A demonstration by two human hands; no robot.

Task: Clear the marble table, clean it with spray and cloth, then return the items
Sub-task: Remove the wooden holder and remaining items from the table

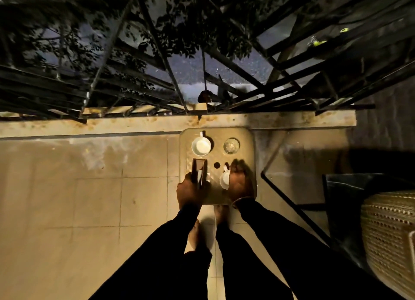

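A small marble table (244, 162) with rounded corners stands against the balcony ledge. At its far left sits a white mug (201, 145), and at its far right a clear glass (231, 145). A small dark round spot (217, 165) lies at the table's centre. My left hand (190, 191) grips a tall brown box-like holder (199, 170) at the near left. My right hand (241, 182) is wrapped around a second white cup (225, 179) at the near right, covering most of it.
A stained concrete ledge (112, 124) and black metal railing (134, 82) run behind the table. A perforated plastic chair (390, 237) stands at the right, with dark metal frame legs (292, 205) near it. Tiled floor (89, 198) spreads to the left. My bare feet show below the table.
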